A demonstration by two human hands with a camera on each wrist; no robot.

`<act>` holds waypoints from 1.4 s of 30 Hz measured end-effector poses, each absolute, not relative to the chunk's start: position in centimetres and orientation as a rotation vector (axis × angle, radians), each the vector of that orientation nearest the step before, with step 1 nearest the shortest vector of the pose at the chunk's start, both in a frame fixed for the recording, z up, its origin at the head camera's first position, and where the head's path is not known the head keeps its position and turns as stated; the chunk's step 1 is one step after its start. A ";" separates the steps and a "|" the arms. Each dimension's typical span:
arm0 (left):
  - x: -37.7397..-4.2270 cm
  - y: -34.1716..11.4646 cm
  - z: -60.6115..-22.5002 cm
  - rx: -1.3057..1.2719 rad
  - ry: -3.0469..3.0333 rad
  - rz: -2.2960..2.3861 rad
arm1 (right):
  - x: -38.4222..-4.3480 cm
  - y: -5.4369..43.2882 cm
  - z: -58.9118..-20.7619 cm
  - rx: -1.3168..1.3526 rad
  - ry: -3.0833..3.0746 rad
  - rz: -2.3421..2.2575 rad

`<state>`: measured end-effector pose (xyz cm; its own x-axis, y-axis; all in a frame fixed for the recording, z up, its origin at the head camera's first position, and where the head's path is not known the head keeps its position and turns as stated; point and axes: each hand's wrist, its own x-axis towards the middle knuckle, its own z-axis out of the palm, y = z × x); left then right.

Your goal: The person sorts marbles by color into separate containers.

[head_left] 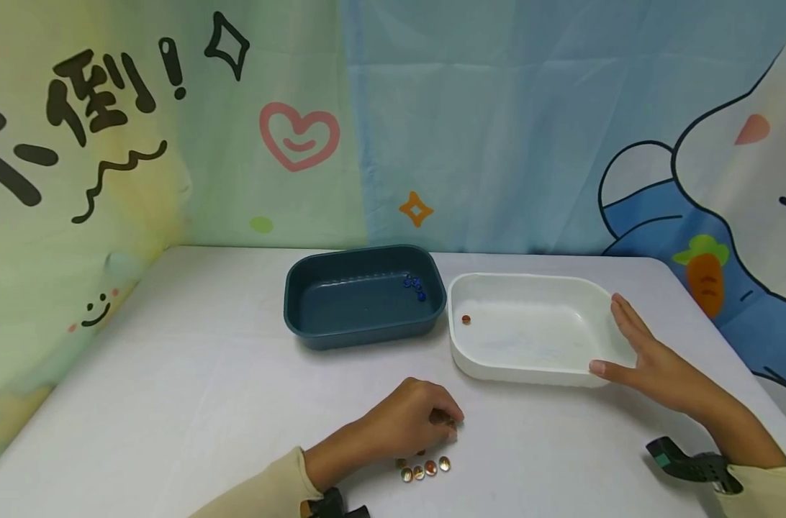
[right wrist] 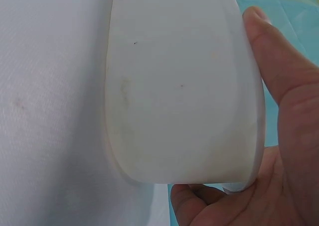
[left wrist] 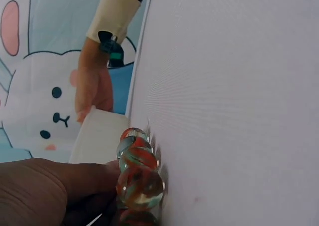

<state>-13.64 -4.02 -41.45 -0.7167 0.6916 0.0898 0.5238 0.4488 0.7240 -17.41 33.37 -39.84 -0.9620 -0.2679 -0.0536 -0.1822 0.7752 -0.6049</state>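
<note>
My left hand is low over the table, its fingertips pinching a small glass marble that they partly hide. Just below it lie several amber-and-clear glass marbles; in the left wrist view, red-swirled marbles line up beside the fingers. The right hand holds the near right corner of a white tray, thumb on the near rim and fingers along the right end. One reddish-brown marble sits inside that tray, toward its left side. In the right wrist view the tray's outer wall fills the middle.
A dark blue-green tray stands left of the white one, with several small blue marbles at its right end. The white-covered table ends at a printed cloth backdrop behind and at both sides.
</note>
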 end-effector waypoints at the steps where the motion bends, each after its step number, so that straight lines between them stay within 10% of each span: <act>1: -13.7 -4.0 -41.4 1.066 2.481 1.110 | -17.4 33.4 -39.8 -0.362 2.829 -0.945; 42: -15.5 -3.7 -39.6 0.894 2.467 1.558 | -17.5 33.4 -39.9 -0.365 2.837 -0.968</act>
<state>-15.49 -3.68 -39.60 -0.8248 0.5183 0.2259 0.4267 0.3085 0.8501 -17.46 33.40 -39.88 -0.9635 -0.2653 -0.0367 -0.1875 0.7662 -0.6147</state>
